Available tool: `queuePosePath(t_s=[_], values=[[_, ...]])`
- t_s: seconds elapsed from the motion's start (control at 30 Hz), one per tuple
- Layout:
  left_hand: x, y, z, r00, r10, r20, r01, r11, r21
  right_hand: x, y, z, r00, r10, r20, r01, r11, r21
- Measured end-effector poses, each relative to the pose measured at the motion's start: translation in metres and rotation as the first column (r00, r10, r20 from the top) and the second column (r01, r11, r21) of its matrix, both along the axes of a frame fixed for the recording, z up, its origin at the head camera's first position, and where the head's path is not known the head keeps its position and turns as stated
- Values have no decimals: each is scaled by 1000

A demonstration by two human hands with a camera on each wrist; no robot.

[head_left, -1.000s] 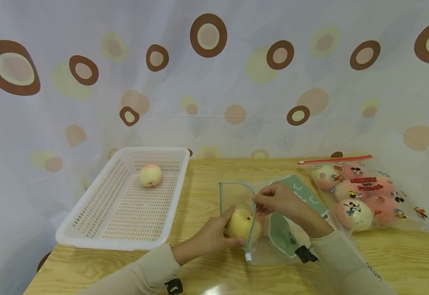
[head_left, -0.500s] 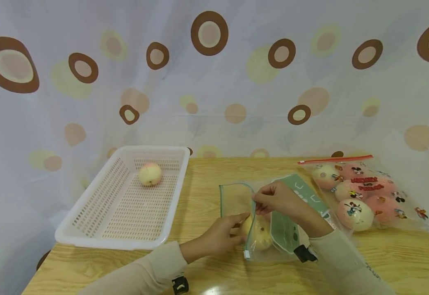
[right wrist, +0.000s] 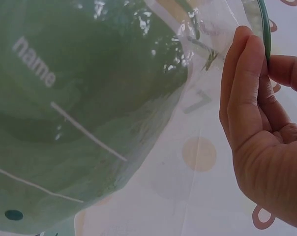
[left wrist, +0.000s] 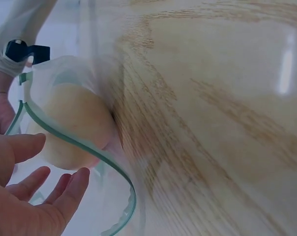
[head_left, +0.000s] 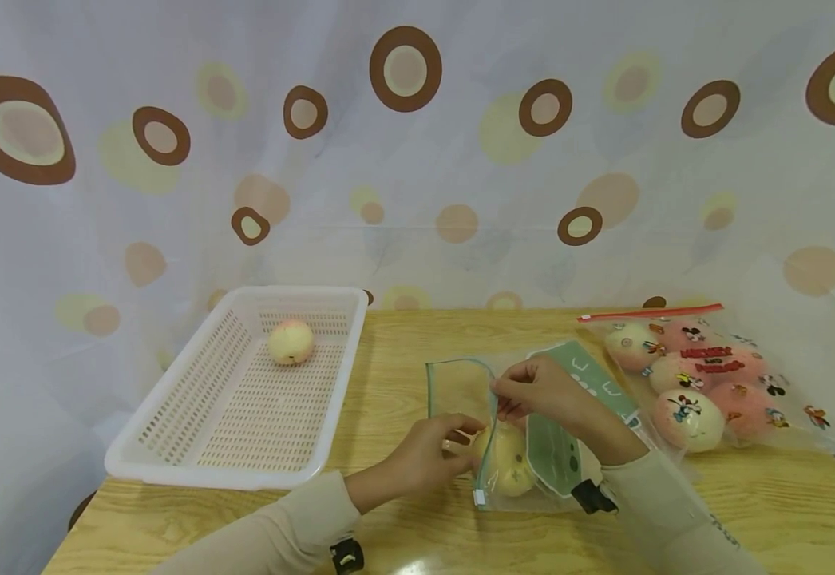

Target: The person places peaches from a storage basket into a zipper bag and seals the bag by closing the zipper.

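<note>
A pale yellow peach (head_left: 511, 463) lies just inside the mouth of a clear zip bag (head_left: 561, 455) with a green print and a green zip edge. My left hand (head_left: 432, 455) is at that mouth, its fingers spread and gently bent. In the left wrist view, the fingertips (left wrist: 78, 178) are close by the peach (left wrist: 74, 123) and not wrapped round it. My right hand (head_left: 543, 391) pinches the upper zip edge between thumb and fingers, keeping the mouth apart. The right wrist view shows the green zip strip (right wrist: 264, 29) in that pinch.
To the left stands a white plastic basket (head_left: 346, 383) with one peach (head_left: 291, 343) inside. A second clear bag (head_left: 813, 399) with a red zip, filled with several peaches, lies at the right. Behind the wooden table (head_left: 396, 351) hangs a patterned cloth (head_left: 360, 160).
The left hand has moved the peach rightward from the mouth into the bag, and its fingers have loosened off it. The right hand keeps its pinch in the same place.
</note>
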State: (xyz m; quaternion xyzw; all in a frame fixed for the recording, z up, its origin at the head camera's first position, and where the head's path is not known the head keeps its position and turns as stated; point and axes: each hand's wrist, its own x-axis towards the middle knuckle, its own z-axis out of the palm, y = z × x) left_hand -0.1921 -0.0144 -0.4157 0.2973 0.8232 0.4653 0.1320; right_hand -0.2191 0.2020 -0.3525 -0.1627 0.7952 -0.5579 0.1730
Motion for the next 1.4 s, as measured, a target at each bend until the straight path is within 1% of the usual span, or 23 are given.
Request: queuePosePath(t_s=[0.2, 0.3, 0.4, 0.53, 0.63, 0.77, 0.87, 0.93, 1.03, 1.13, 1.27, 1.33, 1.4], values=[[-1, -3, 3, 1000, -12, -25, 12, 1000, -13, 0, 1, 0, 1000, 4, -3, -4, 1000, -6], [0, -5, 5, 1000, -2, -25, 1, 1000, -20, -1, 1, -1, 1000, 6, -1, -6, 1000, -11], [2, -8, 11, 999, 14, -34, -15, 999, -46, -1, 1, -2, 1000, 4, -1, -4, 1000, -13], [7, -16, 26, 997, -7, -77, 1, 996, -86, -1, 1, -2, 1000, 1, 0, -1, 1000, -10], [11, -25, 41, 989, -28, -145, 12, 994, -112, -1, 1, -2, 1000, -3, 1, 3, 1000, -5], [14, -38, 64, 967, -20, -254, -10, 994, -113, -1, 1, -1, 1000, -5, -2, 5, 1000, 9], [13, -49, 80, 947, 1, -321, -39, 993, -111, -1, 1, 0, 1000, -1, -1, 1, 1000, 15], [9, -57, 89, 932, 22, -361, -71, 990, -122, 0, 1, 1, 1000, 5, 1, -5, 1000, 12], [0, -69, 100, 912, 55, -406, -121, 983, -140, 0, 1, 1, 1000, 14, 4, -14, 1000, 7], [-12, -83, 109, 899, 85, -430, -159, 978, -138, 0, 2, 2, 1000, 17, 6, -17, 1000, 4], [-30, -103, 117, 885, 126, -447, -206, 969, -135, 0, 1, 1, 1000, 19, 4, -19, 1000, -5], [-40, -114, 119, 878, 153, -454, -244, 958, -148, 0, 0, 1, 1000, 16, 5, -16, 1000, -8], [-51, -125, 119, 870, 183, -457, -289, 941, -174, 0, 0, 0, 1000, 13, 7, -13, 1000, -10]])
